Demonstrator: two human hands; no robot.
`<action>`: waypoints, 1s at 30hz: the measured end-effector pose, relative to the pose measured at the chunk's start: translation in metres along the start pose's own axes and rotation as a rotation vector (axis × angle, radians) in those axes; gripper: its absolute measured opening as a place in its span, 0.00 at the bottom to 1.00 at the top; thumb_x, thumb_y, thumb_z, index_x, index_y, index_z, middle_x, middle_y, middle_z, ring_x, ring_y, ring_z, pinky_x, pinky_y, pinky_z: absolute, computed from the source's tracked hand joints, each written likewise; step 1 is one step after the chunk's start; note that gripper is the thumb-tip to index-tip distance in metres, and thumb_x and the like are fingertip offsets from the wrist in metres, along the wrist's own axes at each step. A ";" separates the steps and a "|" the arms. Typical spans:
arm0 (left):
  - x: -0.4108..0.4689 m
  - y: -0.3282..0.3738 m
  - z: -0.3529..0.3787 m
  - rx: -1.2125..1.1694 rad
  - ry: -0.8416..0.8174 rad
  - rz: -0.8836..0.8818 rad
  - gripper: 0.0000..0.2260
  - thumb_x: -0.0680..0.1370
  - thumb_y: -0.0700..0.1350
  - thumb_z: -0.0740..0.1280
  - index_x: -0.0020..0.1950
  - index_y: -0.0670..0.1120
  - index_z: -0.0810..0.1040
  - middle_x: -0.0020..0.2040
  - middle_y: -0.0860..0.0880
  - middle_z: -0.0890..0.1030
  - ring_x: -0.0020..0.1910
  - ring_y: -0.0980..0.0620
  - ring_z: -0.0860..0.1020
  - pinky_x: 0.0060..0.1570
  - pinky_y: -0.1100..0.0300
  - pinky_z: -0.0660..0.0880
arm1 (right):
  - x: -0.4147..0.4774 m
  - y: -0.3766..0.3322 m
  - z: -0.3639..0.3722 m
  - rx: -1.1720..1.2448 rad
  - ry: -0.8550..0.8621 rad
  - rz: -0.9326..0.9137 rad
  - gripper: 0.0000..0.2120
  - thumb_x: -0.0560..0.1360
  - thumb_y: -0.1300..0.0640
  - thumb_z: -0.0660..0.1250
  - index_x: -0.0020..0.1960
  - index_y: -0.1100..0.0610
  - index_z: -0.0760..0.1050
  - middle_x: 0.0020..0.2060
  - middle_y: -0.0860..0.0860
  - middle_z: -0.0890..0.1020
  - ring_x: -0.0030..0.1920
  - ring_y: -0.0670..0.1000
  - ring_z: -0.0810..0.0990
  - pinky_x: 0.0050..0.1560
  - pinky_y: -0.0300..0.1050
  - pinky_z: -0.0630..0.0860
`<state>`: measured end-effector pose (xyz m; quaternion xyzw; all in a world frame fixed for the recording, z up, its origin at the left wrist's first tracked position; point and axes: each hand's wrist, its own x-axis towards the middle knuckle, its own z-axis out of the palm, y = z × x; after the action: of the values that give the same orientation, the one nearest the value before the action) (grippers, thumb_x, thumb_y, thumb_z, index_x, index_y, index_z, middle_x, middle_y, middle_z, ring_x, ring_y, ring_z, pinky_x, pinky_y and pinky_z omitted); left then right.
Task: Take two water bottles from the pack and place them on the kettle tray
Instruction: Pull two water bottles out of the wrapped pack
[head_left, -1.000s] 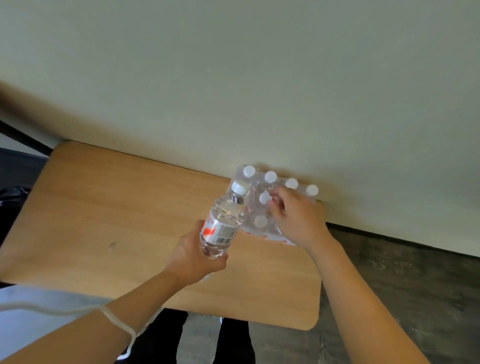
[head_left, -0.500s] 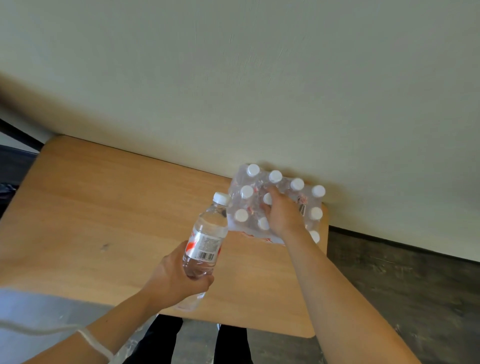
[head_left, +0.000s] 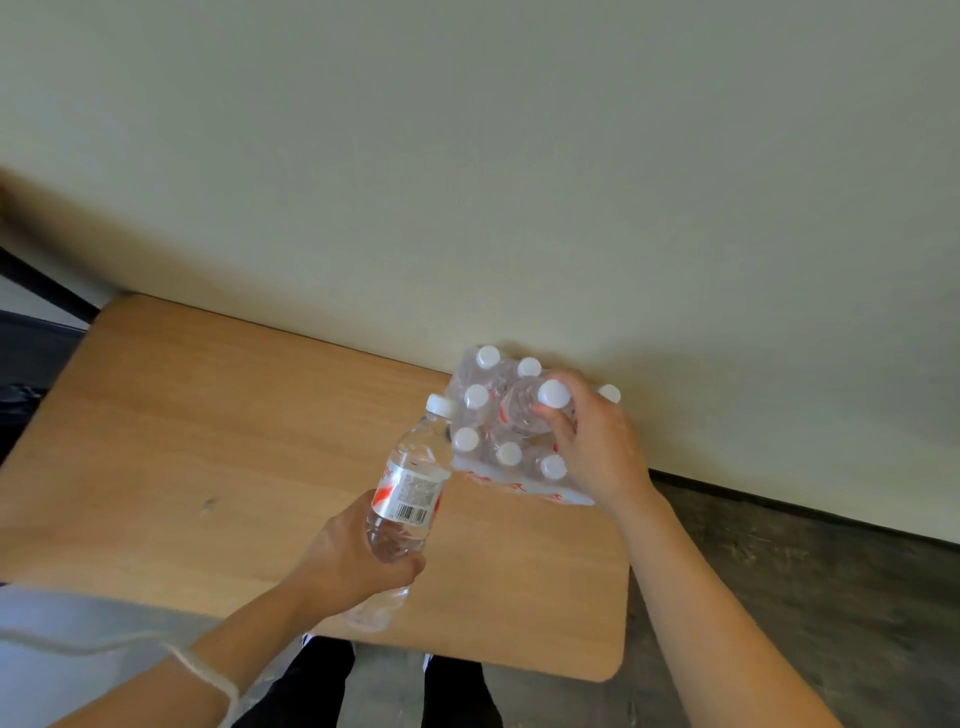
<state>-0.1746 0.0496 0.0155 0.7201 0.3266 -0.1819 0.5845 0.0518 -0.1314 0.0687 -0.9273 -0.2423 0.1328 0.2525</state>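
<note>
A shrink-wrapped pack of water bottles (head_left: 483, 457) with white caps stands at the back right of a wooden table (head_left: 208, 441), against the wall. My left hand (head_left: 348, 561) grips a clear water bottle (head_left: 410, 483) with a white and red label, tilted, just left of the pack. My right hand (head_left: 592, 441) holds a second bottle (head_left: 530, 410) by its neck, its white cap raised above the others in the pack. No kettle tray is in view.
A pale wall (head_left: 519, 156) rises directly behind the table. Dark wood-look floor (head_left: 805, 597) lies to the right and below the table's front edge. A dark frame (head_left: 41, 286) shows at the far left.
My right hand has closed round a second bottle and lifted it partly out of the pack. The left hand still holds the first bottle, shifted slightly.
</note>
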 end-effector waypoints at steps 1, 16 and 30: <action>-0.001 0.004 0.001 -0.016 -0.004 0.007 0.28 0.58 0.54 0.77 0.57 0.59 0.77 0.47 0.52 0.87 0.43 0.58 0.86 0.49 0.57 0.82 | -0.007 -0.003 -0.010 0.037 0.012 -0.010 0.10 0.79 0.51 0.65 0.60 0.43 0.72 0.43 0.45 0.83 0.39 0.51 0.80 0.37 0.47 0.77; 0.003 0.044 0.040 -0.165 -0.033 0.063 0.25 0.60 0.51 0.79 0.56 0.60 0.79 0.48 0.54 0.87 0.46 0.57 0.86 0.47 0.63 0.80 | -0.046 -0.024 -0.040 0.410 0.123 -0.146 0.09 0.77 0.48 0.68 0.56 0.43 0.73 0.50 0.42 0.81 0.50 0.50 0.82 0.47 0.53 0.80; 0.007 0.028 0.059 -0.253 0.047 0.028 0.23 0.59 0.53 0.78 0.51 0.66 0.78 0.46 0.61 0.87 0.42 0.64 0.85 0.38 0.71 0.78 | -0.035 -0.003 0.028 0.577 0.093 0.039 0.34 0.64 0.44 0.79 0.61 0.32 0.61 0.58 0.39 0.79 0.58 0.42 0.80 0.53 0.42 0.79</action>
<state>-0.1435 -0.0081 0.0163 0.6491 0.3505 -0.1142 0.6655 0.0107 -0.1351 0.0510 -0.8269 -0.1649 0.1581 0.5139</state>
